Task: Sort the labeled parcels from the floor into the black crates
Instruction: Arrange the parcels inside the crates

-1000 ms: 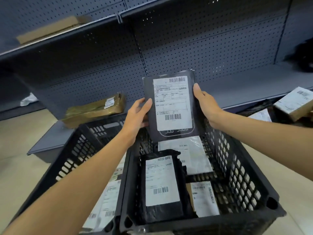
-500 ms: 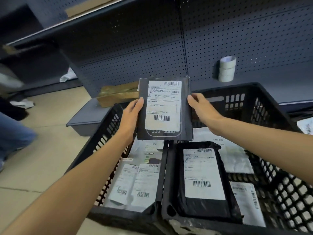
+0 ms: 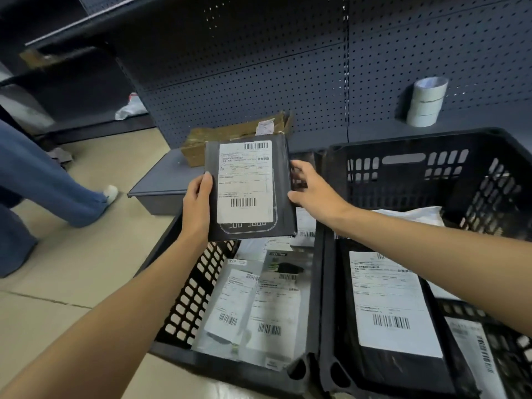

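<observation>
I hold a flat black parcel with a white barcode label upright over the far end of the left black crate. My left hand grips its left edge, thumb on the front. My right hand is at the parcel's right edge with fingers spread and nearly straight; only the thumb seems to touch it. Several white-labelled parcels lie in the left crate. The right black crate holds a black parcel with a large label and others.
Dark pegboard shelving stands behind the crates. A brown carton lies on the low shelf base, and stacked tape rolls sit at the right. A person's leg in blue jeans stands on the tiled floor at left.
The parcel has shifted from over the right crate to over the left crate. My right hand has loosened from a grip to spread fingers at the edge. A person's leg came into view.
</observation>
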The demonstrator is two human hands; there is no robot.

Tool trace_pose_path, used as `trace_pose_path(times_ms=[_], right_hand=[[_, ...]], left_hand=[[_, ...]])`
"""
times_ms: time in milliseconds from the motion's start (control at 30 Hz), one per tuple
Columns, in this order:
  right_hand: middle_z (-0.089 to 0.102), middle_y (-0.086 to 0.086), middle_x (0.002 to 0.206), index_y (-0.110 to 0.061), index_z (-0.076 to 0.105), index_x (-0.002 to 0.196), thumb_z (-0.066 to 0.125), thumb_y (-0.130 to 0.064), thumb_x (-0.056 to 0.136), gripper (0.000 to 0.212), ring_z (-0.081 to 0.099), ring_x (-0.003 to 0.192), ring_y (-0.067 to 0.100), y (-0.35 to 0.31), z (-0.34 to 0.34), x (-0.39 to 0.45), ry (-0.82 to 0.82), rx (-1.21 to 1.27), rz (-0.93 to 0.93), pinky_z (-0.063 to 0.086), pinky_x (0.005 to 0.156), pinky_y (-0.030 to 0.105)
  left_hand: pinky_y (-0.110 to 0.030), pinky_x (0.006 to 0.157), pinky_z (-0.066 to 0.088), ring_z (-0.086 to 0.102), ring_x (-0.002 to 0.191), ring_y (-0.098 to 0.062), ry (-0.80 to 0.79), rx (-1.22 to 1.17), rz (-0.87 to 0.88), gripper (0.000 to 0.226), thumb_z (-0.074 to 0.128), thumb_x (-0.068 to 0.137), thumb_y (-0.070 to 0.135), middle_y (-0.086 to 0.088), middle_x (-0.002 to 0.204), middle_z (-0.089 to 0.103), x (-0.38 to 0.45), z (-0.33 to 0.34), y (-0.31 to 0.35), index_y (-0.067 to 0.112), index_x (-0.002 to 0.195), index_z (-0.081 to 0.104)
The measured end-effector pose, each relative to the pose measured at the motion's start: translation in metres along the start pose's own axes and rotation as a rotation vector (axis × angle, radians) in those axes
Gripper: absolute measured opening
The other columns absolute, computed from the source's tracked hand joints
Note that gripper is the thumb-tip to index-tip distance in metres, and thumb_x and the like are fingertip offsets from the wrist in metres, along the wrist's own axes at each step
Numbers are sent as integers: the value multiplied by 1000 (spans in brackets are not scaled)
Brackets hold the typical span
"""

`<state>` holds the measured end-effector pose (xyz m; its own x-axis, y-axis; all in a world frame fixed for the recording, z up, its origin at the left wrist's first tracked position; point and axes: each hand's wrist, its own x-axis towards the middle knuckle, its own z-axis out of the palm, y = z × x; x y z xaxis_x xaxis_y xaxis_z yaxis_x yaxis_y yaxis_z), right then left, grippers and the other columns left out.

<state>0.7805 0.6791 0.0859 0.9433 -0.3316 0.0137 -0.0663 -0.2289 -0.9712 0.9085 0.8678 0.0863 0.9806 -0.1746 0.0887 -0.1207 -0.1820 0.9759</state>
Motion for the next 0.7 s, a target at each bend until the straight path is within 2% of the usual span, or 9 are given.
trace_pose_path(times_ms=[100,200,267,367,467,500,533,567,700], right_hand=[[39,9,150,-30,14,153,54,-7,97,73,54,123,33,6,18,3,-70,-67,69,46,104,45],[43,12,147,-28,0,156,57,-9,96,85,46,132,31,9,41,3,-153,-116,131,45,104,44],[47,15,143,-27,-6,155,59,-9,95,90,46,132,32,10,56,3,-172,-123,159,47,102,44],[56,19,132,-32,-14,154,59,-9,95,97,59,116,38,17,76,2,-166,-101,176,51,96,49],[63,12,112,-41,-20,150,57,-9,96,99,67,90,35,32,93,-5,-175,-60,221,57,84,47],[65,8,104,-44,-22,148,57,-9,97,100,65,84,32,36,96,-8,-208,-50,239,58,82,46],[65,6,96,-46,-22,147,56,-9,97,100,65,82,30,39,99,-10,-251,-37,254,59,81,44],[65,6,92,-48,-20,147,56,-9,97,99,66,83,29,41,101,-9,-286,-20,270,59,82,43],[68,17,97,-45,-9,151,55,-14,98,89,72,86,33,43,111,-2,-270,-36,315,59,82,42]], left_hand=[[-24,76,47,63,95,-7,-12,62,10,35,48,102,43,3,110,68,6,-19,-13,18,123,60],[-32,86,49,65,101,-15,-38,141,11,31,48,102,43,1,109,70,12,-41,-31,19,116,62],[-30,86,49,64,102,-15,-54,195,20,29,46,103,41,5,107,68,14,-52,-38,21,119,60],[-27,83,49,63,98,-10,-93,295,22,33,42,105,38,10,105,65,11,-66,-48,18,127,56],[-31,95,50,63,104,-9,-160,434,32,39,38,104,47,9,113,67,4,-81,-63,24,131,53],[-20,92,49,63,102,-3,-178,485,44,38,36,104,47,11,112,66,0,-85,-68,25,130,54],[-7,82,45,61,96,2,-188,537,56,36,34,106,44,13,111,65,-4,-89,-70,25,130,53],[-1,71,40,60,93,2,-187,581,66,36,32,107,40,13,110,63,-8,-91,-71,23,133,52],[-1,57,38,56,82,4,-185,664,39,39,31,108,36,6,108,61,-15,-97,-71,19,138,50]])
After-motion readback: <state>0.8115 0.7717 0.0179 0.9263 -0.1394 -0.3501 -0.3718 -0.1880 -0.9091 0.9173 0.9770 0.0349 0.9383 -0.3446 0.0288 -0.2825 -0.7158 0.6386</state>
